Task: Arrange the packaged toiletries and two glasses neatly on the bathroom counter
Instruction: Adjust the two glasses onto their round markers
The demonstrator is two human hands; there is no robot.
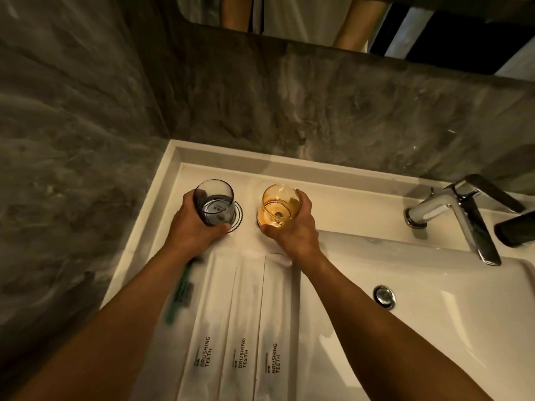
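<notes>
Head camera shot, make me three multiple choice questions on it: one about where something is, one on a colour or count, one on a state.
1. Where is the faucet?
A. Right of both glasses
B. Between the glasses
C. Left of the grey glass

2. How many packets read BRUSHING TEETH?
A. One
B. Three
C. Five

3. What is the right hand doing?
A. Resting flat on the counter
B. Turning the faucet
C. Gripping the amber glass

Answers: 1 A, the faucet sits at the sink's right, beyond the amber glass and the grey glass. 2 B, three white packets lie side by side, each with that print. 3 C, its fingers wrap the amber glass, as the left hand wraps the grey one.
</notes>
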